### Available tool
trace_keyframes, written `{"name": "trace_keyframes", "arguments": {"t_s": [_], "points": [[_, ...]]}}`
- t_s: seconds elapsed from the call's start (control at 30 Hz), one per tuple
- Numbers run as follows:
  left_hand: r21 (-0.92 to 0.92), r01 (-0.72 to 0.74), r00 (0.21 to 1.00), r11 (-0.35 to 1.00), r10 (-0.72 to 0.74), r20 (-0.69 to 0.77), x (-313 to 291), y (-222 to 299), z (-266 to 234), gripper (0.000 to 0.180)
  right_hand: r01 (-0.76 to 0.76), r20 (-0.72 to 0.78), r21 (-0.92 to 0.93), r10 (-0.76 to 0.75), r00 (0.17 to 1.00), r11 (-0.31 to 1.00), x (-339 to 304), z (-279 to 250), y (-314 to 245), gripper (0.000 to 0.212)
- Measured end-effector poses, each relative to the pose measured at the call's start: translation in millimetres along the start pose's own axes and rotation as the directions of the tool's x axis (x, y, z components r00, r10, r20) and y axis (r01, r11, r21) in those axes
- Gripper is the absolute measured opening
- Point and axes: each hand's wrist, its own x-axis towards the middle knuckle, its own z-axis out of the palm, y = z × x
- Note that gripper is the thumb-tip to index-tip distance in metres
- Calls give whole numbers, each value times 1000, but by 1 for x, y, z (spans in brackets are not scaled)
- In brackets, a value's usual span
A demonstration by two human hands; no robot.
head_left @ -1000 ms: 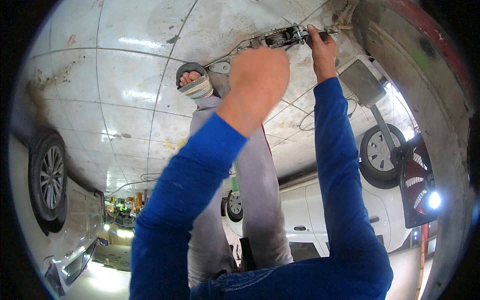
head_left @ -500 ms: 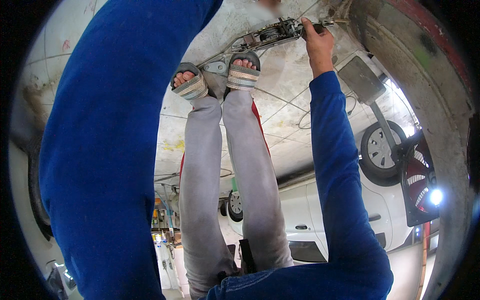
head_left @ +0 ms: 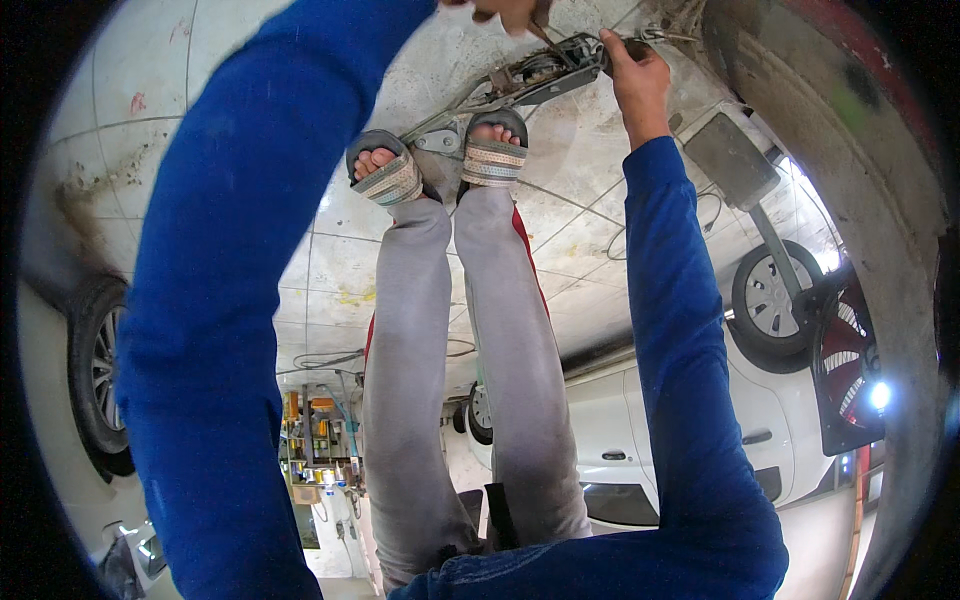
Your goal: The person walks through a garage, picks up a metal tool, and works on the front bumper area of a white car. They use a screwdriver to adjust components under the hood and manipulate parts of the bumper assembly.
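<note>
A hand cable puller (head_left: 535,72), with a long metal frame around a wound drum, lies slanting above the tiled floor just beyond my feet. My right hand (head_left: 637,85) grips its right end, with thumb and fingers closed on the frame. At the top edge my left hand (head_left: 508,12) is partly cut off, its fingers curled near the drum. A thin dark piece runs from the left fingers toward the frame; its kind is not clear. A grey metal plate with a hole (head_left: 437,140) lies between my two sandals, beside the puller's left end.
A grey pedal-like plate on a post (head_left: 733,160) stands to the right, near a black fan (head_left: 845,360). A worn vehicle edge (head_left: 850,150) curves along the right rim. A white car (head_left: 590,420) and a wheel (head_left: 100,375) show behind, with shelves of supplies (head_left: 320,435).
My left hand has come further into view at the top and sits slightly more to the left, less blurred. The right hand keeps its grip; the whole view has shifted a little.
</note>
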Motion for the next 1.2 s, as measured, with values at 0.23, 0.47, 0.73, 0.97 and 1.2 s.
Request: {"name": "trace_keyframes", "arguments": {"t_s": [0.23,0.47,0.73,0.97,1.2], "points": [[327,112,939,938,7,-343,10,22,12,17,-90,86,155,78,993,984,17,13,-2,46],[-115,215,807,970,-243,-539,-29,95,123,20,-251,3,216,257,966,943,1,0,-5,33],[-503,344,679,793,-580,-450,-22,155,202,43,-191,53,704,217,975,685,-40,-4,6,30],[-515,160,789,842,-422,-446,3,90,166,34,-129,-6,559,159,987,819,-16,-2,18,30],[-417,219,658,882,-449,-605,-1,143,199,29,-153,78,730,141,987,666,-36,-14,26,20]]}}
